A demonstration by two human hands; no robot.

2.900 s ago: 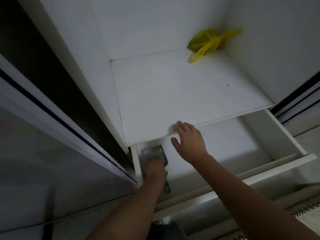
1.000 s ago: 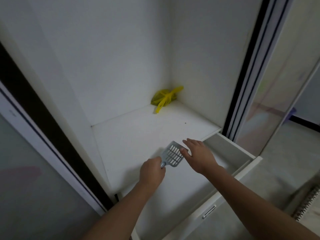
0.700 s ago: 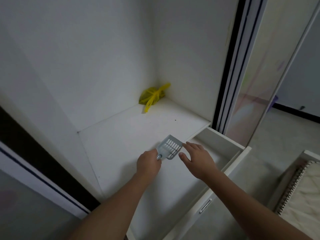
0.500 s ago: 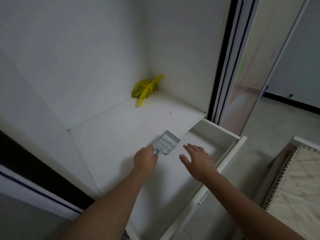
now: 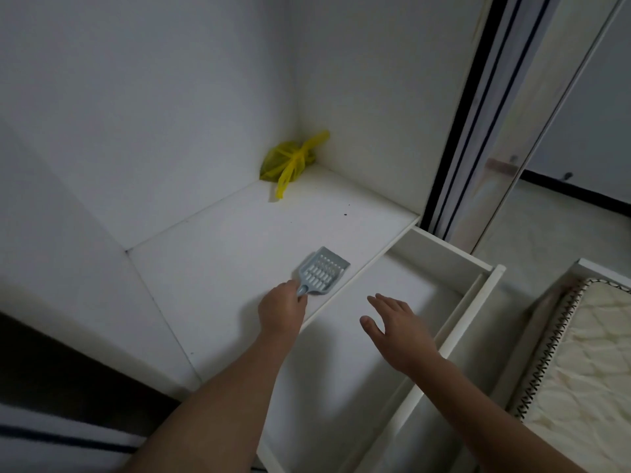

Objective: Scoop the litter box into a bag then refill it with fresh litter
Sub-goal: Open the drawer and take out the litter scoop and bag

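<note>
Two hands: left hand [image 5: 282,310] grasps scoop [image 5: 322,275] handle above shelf [image 5: 218,254]; right hand [image 5: 397,327] fingers released, over drawer [image 5: 478,295].

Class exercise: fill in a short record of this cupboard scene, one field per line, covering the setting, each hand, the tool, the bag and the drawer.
setting: white cupboard shelf, mattress at right
left hand: grips the scoop's handle
right hand: fingers spread, holding nothing, over the drawer
litter scoop: grey-blue, slotted, above the shelf's front edge
yellow bag: knotted, in the shelf's back corner
drawer: pulled out, nothing visible inside
</note>
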